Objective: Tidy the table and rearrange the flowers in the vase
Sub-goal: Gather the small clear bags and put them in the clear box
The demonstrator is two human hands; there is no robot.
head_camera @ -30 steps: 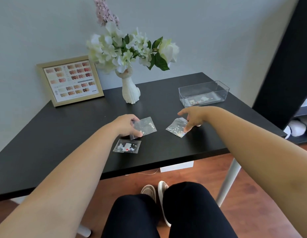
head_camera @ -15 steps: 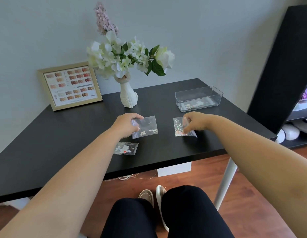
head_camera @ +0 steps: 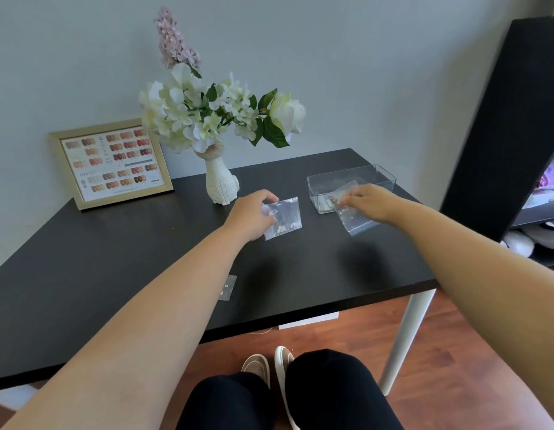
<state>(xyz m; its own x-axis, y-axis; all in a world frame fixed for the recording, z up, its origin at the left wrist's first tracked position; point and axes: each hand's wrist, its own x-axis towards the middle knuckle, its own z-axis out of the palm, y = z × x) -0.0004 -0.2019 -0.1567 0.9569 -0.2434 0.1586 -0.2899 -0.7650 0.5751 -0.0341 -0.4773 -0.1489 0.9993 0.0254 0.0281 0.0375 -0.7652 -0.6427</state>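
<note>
Both packets have lifted since before: our right hand (head_camera: 370,201) pinches one packet (head_camera: 354,218) at the clear box (head_camera: 351,187) right of centre, our left hand (head_camera: 251,214) grips another (head_camera: 283,218), a third (head_camera: 228,287) waits on the tabletop (head_camera: 83,259), and the flowers (head_camera: 213,110) in the vase (head_camera: 220,181) remain untouched.

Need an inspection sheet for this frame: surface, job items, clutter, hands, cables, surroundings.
Surface: black table, mostly bare.
Job's things: white vase upright with flowers; clear box at right rear.
Clutter: third packet partly hidden by left forearm.
Grippers: left hand pinches a clear packet; right hand holds another packet at the box's front.
Cables: thin cord under table edge.
Surroundings: framed chart against wall; black shelf right.
</note>
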